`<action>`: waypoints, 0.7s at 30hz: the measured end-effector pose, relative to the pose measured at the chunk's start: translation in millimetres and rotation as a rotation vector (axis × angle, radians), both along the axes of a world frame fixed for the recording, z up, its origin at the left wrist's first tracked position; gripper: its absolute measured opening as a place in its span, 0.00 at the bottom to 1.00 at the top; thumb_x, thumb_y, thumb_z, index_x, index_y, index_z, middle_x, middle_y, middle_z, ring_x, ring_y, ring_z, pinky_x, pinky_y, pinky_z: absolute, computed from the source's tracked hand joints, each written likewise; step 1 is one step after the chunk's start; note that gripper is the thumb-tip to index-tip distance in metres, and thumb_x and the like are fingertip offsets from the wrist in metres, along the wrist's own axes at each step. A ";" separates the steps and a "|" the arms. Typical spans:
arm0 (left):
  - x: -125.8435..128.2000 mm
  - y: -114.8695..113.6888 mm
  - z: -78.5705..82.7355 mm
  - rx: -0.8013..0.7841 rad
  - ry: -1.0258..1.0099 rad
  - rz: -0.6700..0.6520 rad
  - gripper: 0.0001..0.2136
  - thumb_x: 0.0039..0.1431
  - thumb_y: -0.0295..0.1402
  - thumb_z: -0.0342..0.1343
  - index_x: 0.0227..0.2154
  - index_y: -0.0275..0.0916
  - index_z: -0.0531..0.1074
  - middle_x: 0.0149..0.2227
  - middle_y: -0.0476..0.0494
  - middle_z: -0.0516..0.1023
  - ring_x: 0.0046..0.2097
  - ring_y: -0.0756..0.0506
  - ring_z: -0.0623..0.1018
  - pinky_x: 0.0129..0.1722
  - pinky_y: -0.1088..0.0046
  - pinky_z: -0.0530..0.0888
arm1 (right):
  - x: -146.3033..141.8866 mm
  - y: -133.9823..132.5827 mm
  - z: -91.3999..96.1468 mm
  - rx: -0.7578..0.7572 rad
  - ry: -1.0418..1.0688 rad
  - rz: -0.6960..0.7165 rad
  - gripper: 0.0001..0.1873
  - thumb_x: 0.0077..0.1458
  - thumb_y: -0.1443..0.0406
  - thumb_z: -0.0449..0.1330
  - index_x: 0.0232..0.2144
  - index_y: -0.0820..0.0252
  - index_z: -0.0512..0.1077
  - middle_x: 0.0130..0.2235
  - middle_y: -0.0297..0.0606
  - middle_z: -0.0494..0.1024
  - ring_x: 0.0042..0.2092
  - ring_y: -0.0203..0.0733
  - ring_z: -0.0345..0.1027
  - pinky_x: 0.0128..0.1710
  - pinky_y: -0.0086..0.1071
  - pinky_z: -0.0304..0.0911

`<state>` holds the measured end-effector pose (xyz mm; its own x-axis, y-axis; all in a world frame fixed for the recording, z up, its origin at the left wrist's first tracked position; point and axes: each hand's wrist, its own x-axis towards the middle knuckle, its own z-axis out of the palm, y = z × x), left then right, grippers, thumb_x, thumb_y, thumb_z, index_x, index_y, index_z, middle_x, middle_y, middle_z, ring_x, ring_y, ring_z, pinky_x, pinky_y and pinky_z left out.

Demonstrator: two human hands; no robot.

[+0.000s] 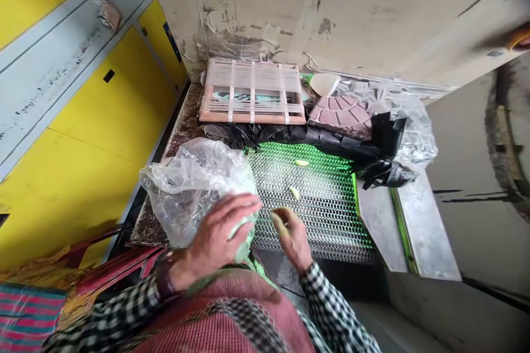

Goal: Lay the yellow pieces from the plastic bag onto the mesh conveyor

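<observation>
My left hand [219, 234] rests on a crumpled clear plastic bag [192, 187] that lies at the left of a green-lit wire mesh tray [327, 204]. Its fingers are spread over the bag and curl against it. My right hand [292, 234] is over the mesh near its front edge, fingertips pinched on a small pale yellow-green piece [281, 213]. Two more such pieces lie on the mesh, one [295, 193] just beyond my right hand and one [302, 163] farther back.
Behind the mesh sit a wooden frame wound with threads [252, 91], a brown segmented round pad [342, 116], a white bowl [325, 84] and black plastic sheeting [372, 149]. A metal ledge [418, 226] flanks the right. Yellow panels [107, 121] stand at the left.
</observation>
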<state>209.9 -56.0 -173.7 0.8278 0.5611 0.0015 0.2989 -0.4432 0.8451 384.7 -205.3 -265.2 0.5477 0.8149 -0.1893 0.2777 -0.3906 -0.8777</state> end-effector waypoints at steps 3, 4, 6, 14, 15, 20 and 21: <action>-25.0 50.1 -5.0 0.430 0.164 0.078 0.33 0.57 0.39 0.66 0.66 0.44 0.68 0.72 0.40 0.61 0.75 0.30 0.53 0.73 0.39 0.34 | -44.5 -1.3 8.9 0.018 0.205 0.171 0.29 0.65 0.48 0.61 0.62 0.52 0.68 0.59 0.46 0.77 0.56 0.53 0.73 0.56 0.47 0.71; -32.7 65.9 -9.8 0.502 0.237 0.091 0.33 0.55 0.37 0.66 0.65 0.42 0.69 0.71 0.38 0.64 0.74 0.29 0.53 0.73 0.39 0.35 | -55.3 -0.1 5.8 0.045 0.197 0.214 0.38 0.62 0.47 0.64 0.68 0.52 0.62 0.65 0.47 0.72 0.63 0.56 0.69 0.62 0.51 0.67; -44.6 89.9 -15.7 0.565 0.383 0.081 0.23 0.57 0.34 0.61 0.56 0.41 0.76 0.59 0.34 0.78 0.68 0.28 0.66 0.72 0.39 0.43 | -67.7 5.5 -6.3 0.100 0.120 0.294 0.52 0.57 0.49 0.68 0.74 0.53 0.49 0.73 0.49 0.59 0.71 0.60 0.56 0.70 0.57 0.57; -37.4 89.3 63.4 0.289 0.516 0.588 0.13 0.62 0.41 0.53 0.44 0.42 0.77 0.28 0.48 0.77 0.28 0.45 0.73 0.31 0.72 0.65 | -38.7 29.6 20.9 0.215 0.219 0.035 0.37 0.70 0.51 0.52 0.74 0.53 0.48 0.64 0.49 0.72 0.62 0.54 0.69 0.64 0.58 0.65; -32.7 83.1 72.5 0.351 0.521 0.622 0.13 0.61 0.41 0.53 0.43 0.42 0.77 0.27 0.48 0.76 0.28 0.45 0.72 0.30 0.72 0.63 | -38.7 31.7 35.4 0.269 0.223 0.028 0.37 0.70 0.50 0.52 0.74 0.51 0.47 0.66 0.48 0.69 0.65 0.54 0.67 0.66 0.58 0.64; -23.0 46.3 93.8 0.141 0.404 0.513 0.12 0.61 0.42 0.54 0.41 0.42 0.75 0.24 0.52 0.71 0.25 0.48 0.68 0.28 0.74 0.62 | -49.9 51.6 59.2 0.468 -0.294 0.284 0.53 0.63 0.56 0.62 0.76 0.49 0.32 0.77 0.42 0.40 0.77 0.60 0.38 0.74 0.65 0.41; -26.6 40.7 97.4 0.015 0.341 0.505 0.13 0.61 0.43 0.55 0.42 0.41 0.74 0.23 0.53 0.70 0.25 0.49 0.68 0.27 0.75 0.62 | -46.0 57.6 51.2 0.464 -0.368 0.261 0.52 0.63 0.59 0.60 0.76 0.52 0.32 0.77 0.44 0.41 0.76 0.60 0.39 0.74 0.65 0.42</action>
